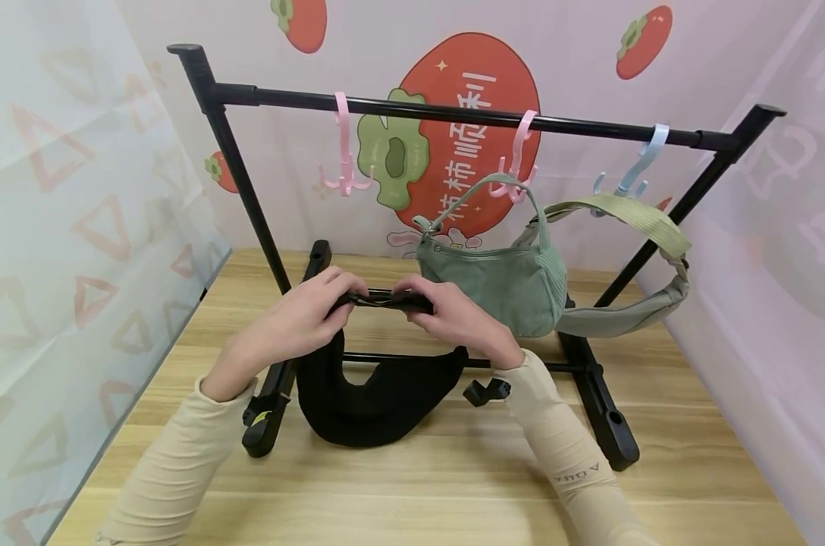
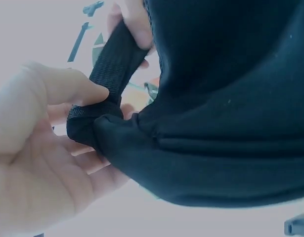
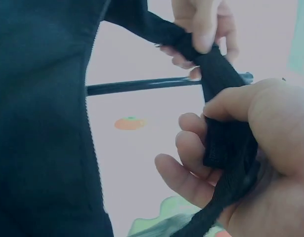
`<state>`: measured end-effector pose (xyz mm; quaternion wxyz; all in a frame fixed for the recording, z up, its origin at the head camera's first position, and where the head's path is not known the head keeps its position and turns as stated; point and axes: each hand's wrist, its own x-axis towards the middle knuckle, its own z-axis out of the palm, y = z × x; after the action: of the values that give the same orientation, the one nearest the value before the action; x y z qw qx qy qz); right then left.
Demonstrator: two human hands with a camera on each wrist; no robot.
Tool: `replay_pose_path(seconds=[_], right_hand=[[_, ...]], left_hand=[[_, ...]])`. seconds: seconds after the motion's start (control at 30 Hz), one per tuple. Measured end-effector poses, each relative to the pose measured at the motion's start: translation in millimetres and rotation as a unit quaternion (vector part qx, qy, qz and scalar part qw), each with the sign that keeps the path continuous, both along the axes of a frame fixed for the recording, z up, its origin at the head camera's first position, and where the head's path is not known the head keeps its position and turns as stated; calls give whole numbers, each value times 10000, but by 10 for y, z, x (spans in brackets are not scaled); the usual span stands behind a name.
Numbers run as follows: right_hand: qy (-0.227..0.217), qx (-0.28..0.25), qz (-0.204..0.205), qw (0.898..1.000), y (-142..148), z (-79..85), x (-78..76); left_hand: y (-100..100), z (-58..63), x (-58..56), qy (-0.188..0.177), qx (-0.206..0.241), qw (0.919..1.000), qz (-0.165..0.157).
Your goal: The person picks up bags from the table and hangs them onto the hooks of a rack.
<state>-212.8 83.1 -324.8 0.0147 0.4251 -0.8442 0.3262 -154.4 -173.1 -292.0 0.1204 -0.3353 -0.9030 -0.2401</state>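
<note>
A black shoulder bag (image 1: 378, 402) hangs by its strap (image 1: 385, 301) between both hands, in front of the rack. My left hand (image 1: 310, 307) pinches the strap near one end of the bag; the left wrist view shows the thumb lying on the webbing (image 2: 112, 64). The right hand (image 1: 453, 315) grips the strap farther along, and in the right wrist view a doubled length of webbing (image 3: 226, 113) runs between thumb and fingers. Beneath the hands, the bag body sags in a curve just over the wooden table.
A black rack (image 1: 419, 112) stands on the wooden table (image 1: 412, 500). From its bar hang a pink hook (image 1: 345, 152), a second pink hook (image 1: 519, 152) and a blue hook (image 1: 638, 168). A green corduroy bag (image 1: 494, 280) and a grey-green bag (image 1: 624, 318) hang at the right.
</note>
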Motion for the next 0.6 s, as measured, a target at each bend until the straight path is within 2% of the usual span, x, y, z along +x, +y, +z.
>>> replay_pose_path(seconds=[0.13,0.4,0.6], right_hand=[[268,295,265,9989,18,86,41],[609,574,543,9950,55,305,103],[806,652,544,9931,52,498,98]], left_hand=[[-79,19,0,17,-142,9999,22],[-158,126,46,-107,-245,9988,415],[-140,183,2,-155,-173,9993,297]])
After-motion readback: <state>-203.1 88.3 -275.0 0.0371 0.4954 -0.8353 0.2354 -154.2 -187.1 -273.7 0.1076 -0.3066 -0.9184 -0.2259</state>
